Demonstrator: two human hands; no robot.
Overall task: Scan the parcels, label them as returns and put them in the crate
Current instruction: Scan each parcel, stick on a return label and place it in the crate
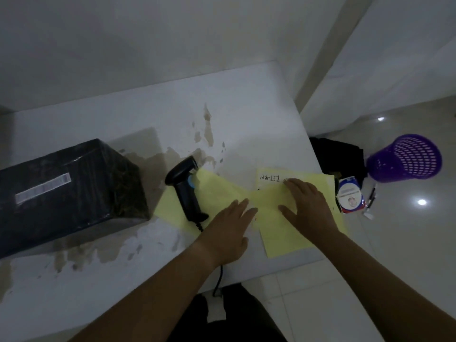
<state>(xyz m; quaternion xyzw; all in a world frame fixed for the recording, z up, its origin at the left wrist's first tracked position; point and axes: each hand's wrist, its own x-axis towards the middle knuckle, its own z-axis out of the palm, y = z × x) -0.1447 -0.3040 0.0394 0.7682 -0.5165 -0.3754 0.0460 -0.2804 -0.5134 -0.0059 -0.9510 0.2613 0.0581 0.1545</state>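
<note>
Looks like a small parcel-handling office: a stained white desk (pixel 98 280) carrying a barcode scanner (pixel 185 191), a wrapped black parcel (pixel 69 193), yellow return slips (pixel 283 233), glossy tiled floor (pixel 407 243).

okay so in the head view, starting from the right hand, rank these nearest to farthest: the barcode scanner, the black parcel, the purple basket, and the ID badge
From the right hand, flat on the yellow paper:
1. ID badge, just right of it at the table edge.
2. Barcode scanner, to the left, beyond the left hand.
3. Purple basket, on the floor, far right; close to the scanner in distance, so this order is unsure.
4. Black parcel, far left.
</note>
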